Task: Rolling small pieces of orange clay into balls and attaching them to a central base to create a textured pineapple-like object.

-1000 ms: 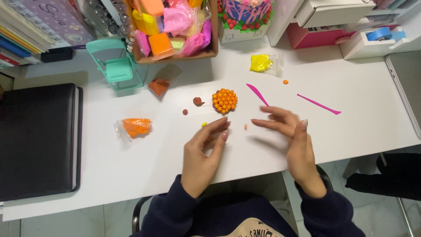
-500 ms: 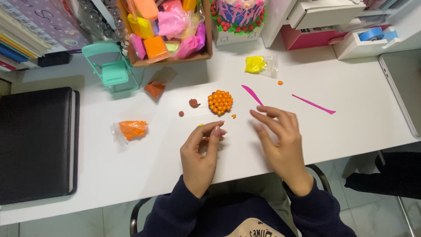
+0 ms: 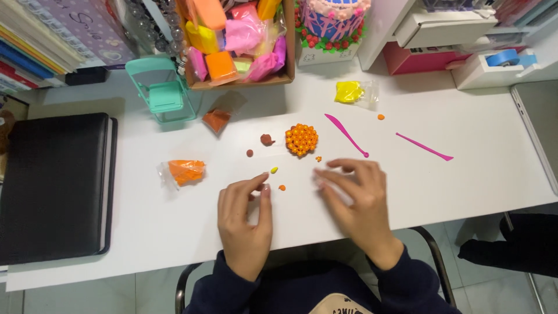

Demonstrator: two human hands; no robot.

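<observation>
Resting: both hands lie on the white worktop [image 3: 465,174], lower centre of the frame.
Left hand [image 3: 244,218]: fingers loosely curled, holding nothing, tips near an orange bit [image 3: 282,188] and a yellow bit [image 3: 274,170].
Right hand [image 3: 354,197]: fingers spread flat, empty, palm down.
Ball cluster [image 3: 301,139]: orange, centre frame, just above the hands.
Pink tool [image 3: 346,135]: right of the cluster.
Clay bag [image 3: 183,172]: orange, left of the hands.

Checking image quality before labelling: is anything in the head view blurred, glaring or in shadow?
Head view: lighting even, no glare on the white table; right hand slightly motion-blurred at the fingertips; left hand and orange ball cluster sharp; soft shadows under the cardboard box.
</observation>
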